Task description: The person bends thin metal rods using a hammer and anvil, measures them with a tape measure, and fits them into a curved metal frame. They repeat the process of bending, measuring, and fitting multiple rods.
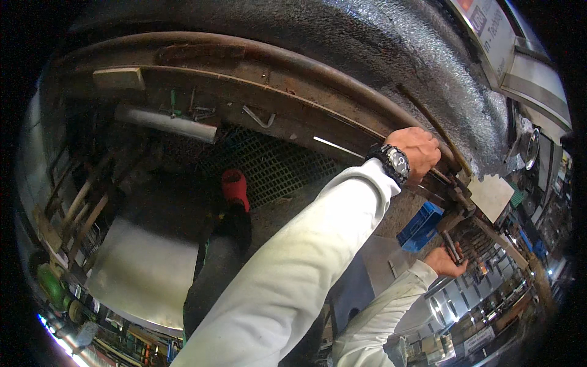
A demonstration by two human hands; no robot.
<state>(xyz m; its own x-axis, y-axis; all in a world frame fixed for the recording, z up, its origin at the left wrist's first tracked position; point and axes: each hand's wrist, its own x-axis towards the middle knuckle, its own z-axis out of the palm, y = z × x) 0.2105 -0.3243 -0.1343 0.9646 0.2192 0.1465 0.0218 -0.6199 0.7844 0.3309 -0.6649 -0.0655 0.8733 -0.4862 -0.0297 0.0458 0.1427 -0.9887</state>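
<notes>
My left hand (416, 150), with a dark watch on the wrist, is at the worn brown metal ledge (342, 101) on the right. Its fingers are curled down, and whatever they may hold is hidden beneath them. Lower and farther right, my right hand (445, 262) is closed around a short dark bar-like handle (451, 246); its kind does not show clearly. Just beyond that handle is a dark metal fitting (460, 208) at the ledge's end. A thin pale strip (339, 147) lies left of my left wrist.
An L-shaped metal bar (260, 117), a green-handled tool (173, 101) and a silver cylinder (168, 124) lie along the ledge at left. A blue crate (420, 226) stands below my left hand. Floor grating (281, 168) surrounds my red shoe (235, 188). A metal-topped surface (143, 257) is at lower left.
</notes>
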